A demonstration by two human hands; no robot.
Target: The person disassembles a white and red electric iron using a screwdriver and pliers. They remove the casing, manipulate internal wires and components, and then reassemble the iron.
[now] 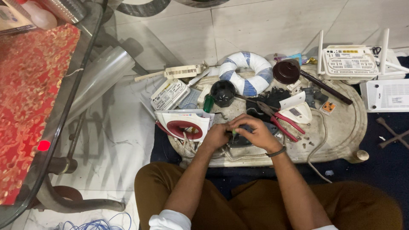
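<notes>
On the pale marble floor [170, 34] we see a low, rounded off-white stone worktop [345, 127] drawn against the seated person's knees, which keeps every part within arm's reach. Two white plastic routers with upright antennas [350, 61] sit at the far right edge, clear of the working zone; a blue-and-white wound ring [248, 72] and red-handled pliers [281, 121] lie nearer, ready to hand. Our left hand [216, 136] and right hand [255, 132] meet at the near edge, both closed on a small dark device [240, 140], which lies directly between and partly beneath them, braced against the worktop. A thin green-handled tool [234, 134] stands between the fingers; which hand grips it we cannot tell.
</notes>
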